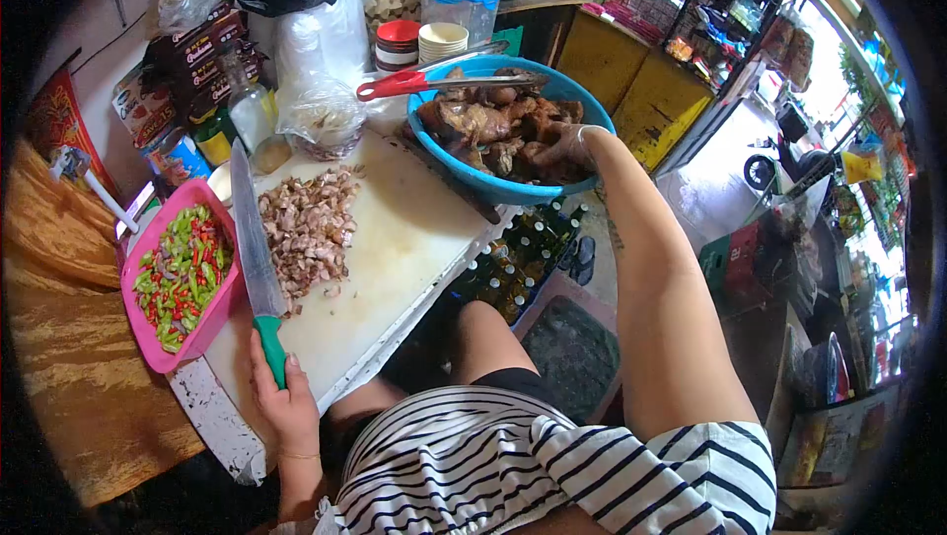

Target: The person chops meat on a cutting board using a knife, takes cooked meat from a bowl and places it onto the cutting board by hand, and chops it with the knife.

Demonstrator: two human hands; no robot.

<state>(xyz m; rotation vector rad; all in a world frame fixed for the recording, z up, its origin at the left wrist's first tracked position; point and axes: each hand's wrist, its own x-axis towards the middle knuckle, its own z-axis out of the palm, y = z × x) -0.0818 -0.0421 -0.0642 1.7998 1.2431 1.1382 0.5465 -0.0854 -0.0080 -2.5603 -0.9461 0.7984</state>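
Note:
My left hand (283, 392) is closed around the green handle of a large knife (255, 239). The blade points away from me, between the chopped meat (308, 224) and a pink tray (168, 353) of cut green and red chilies (182, 279). The chopped meat lies heaped on a white cutting board (395, 195). My right hand (564, 148) reaches into a blue basin (493, 190) of browned meat pieces (475, 123). Its fingers curl onto a piece of meat, with the tips partly hidden. Red-handled tongs (395, 84) rest across the basin's rim.
Behind the board stand a glass bottle (252, 106), a plastic bag (324, 116) and stacked bowls (443, 40). A crate of bottles (513, 264) sits on the floor below the board's right edge. Yellow panels (641, 91) stand beyond the basin.

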